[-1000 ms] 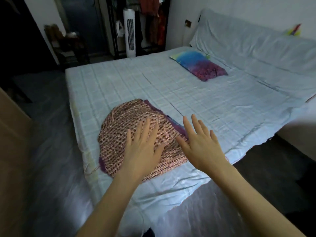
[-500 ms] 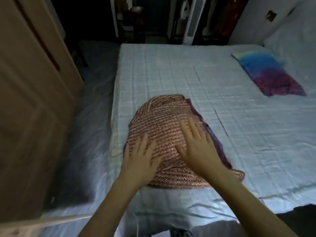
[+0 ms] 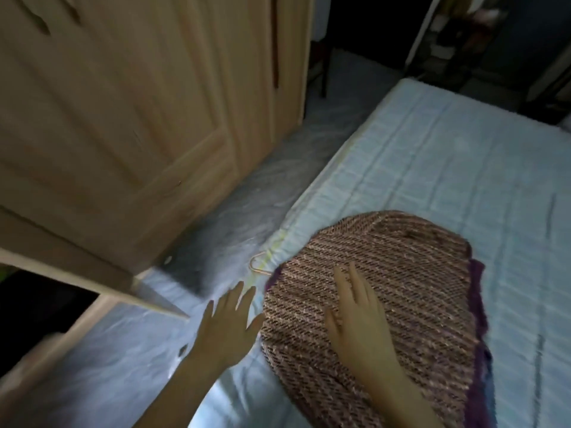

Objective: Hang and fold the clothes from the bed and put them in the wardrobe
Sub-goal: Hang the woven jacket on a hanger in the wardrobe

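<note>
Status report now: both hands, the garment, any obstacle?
Left hand open, off the woven garment. Right hand open, flat on it. Hanger hook protrudes. Wardrobe door open alongside.

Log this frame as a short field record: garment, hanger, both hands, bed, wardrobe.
garment: pink-brown woven piece lying flat near the bed's edge, purple fabric showing along its far side
hanger: thin hook sticking out from under the garment toward the wardrobe
left hand: open, fingers spread, beside the garment, holding nothing
right hand: open, flat on the garment
bed: pale blue checked sheet
wardrobe: light wood doors, one swung open
</note>
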The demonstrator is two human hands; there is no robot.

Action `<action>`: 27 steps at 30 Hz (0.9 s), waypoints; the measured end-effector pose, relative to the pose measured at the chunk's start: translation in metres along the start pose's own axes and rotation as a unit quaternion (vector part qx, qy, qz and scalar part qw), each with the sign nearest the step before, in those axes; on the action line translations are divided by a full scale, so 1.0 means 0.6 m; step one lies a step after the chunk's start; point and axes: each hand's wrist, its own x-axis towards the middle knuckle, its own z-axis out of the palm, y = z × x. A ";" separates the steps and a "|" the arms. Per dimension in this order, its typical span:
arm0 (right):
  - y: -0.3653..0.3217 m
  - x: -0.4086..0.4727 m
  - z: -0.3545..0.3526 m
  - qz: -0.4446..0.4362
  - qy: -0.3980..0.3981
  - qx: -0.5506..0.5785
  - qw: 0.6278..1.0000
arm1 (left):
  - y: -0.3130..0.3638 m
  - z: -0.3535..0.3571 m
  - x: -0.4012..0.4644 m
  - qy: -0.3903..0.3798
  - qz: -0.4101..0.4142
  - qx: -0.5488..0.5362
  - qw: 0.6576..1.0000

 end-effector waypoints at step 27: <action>0.098 0.265 0.465 -0.097 -0.041 -0.120 0.987 | -0.008 0.436 0.210 0.229 -0.072 -0.157 0.958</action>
